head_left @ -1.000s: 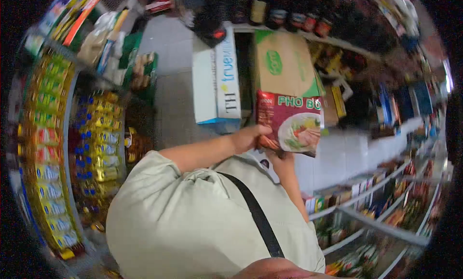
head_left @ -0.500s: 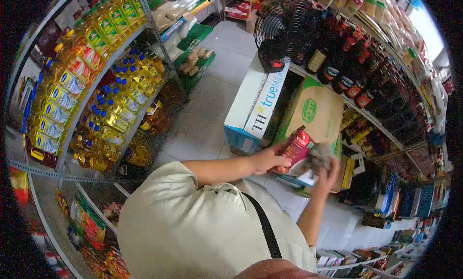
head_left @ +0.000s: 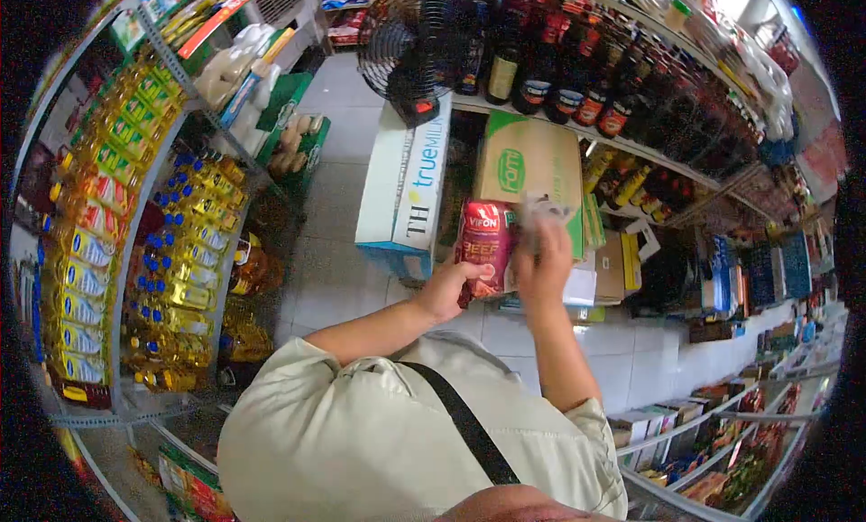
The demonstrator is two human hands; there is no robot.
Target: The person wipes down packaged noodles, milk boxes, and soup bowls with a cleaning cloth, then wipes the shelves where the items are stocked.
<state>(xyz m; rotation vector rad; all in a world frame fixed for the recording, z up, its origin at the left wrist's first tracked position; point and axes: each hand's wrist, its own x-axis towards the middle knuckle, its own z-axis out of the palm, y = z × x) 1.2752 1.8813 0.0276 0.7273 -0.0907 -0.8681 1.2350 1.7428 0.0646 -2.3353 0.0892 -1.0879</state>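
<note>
A red Vifon packet [head_left: 484, 242] is upright in my left hand [head_left: 448, 286], whose thumb lies across its front and whose fingers wrap behind it. My right hand [head_left: 545, 260] is just right of the packet, with bent fingers around a greyish cloth [head_left: 547, 208]; both are blurred by motion. Beyond the packet lies a brown and green Fami carton [head_left: 541, 161]. To its left is a white and blue TH true Milk carton [head_left: 397, 179].
A black fan [head_left: 410, 57] stands at the far end of the milk carton. Oil bottles [head_left: 189, 251] fill the left shelves. Dark sauce bottles [head_left: 564, 89] line the right shelf, with opened cardboard boxes [head_left: 613, 269] below. Metal shelving [head_left: 713, 468] is at the lower right.
The view has turned, so the shelves and cartons appear further left. The packet has gone from tilted to nearly upright in my left hand, and the cloth in my right hand has shifted beside it.
</note>
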